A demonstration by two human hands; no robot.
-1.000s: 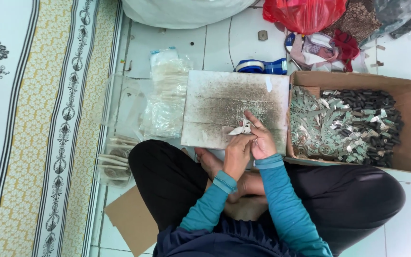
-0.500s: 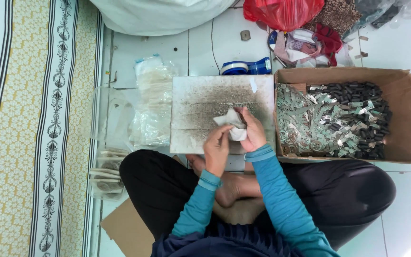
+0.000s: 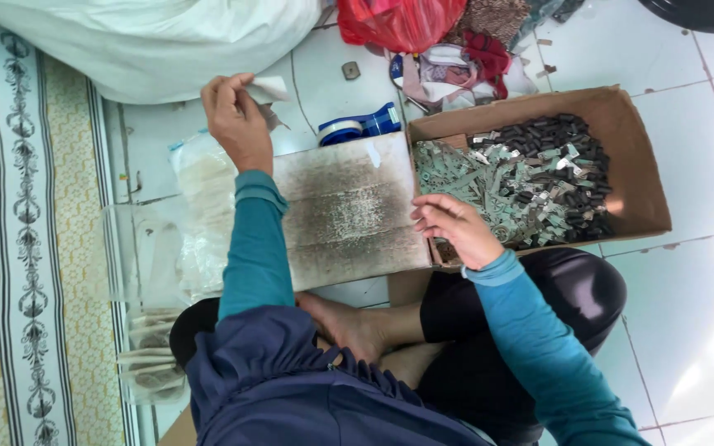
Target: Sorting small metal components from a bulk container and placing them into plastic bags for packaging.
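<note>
Upper left of frame: left hand (image 3: 237, 120) raised, grip pinching a small white packet (image 3: 268, 88). Right of centre: right hand (image 3: 454, 230) at cardboard box (image 3: 638, 161) edge, fingers loosely curled, holding nothing visible, beside grey work board (image 3: 349, 215).

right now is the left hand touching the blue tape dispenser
Apart. The head view shows the left hand raised, pinching a small white packet, with bare tile between it and the blue tape dispenser.

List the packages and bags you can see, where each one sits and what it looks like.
Cardboard box: right of the board, open, brown, full of small grey-green parts.
Clear bags: left of the board, stacked, see-through.
Red bag: top centre, crumpled.
White sack: top left, large.
Left hand holds a small white packet.
</note>
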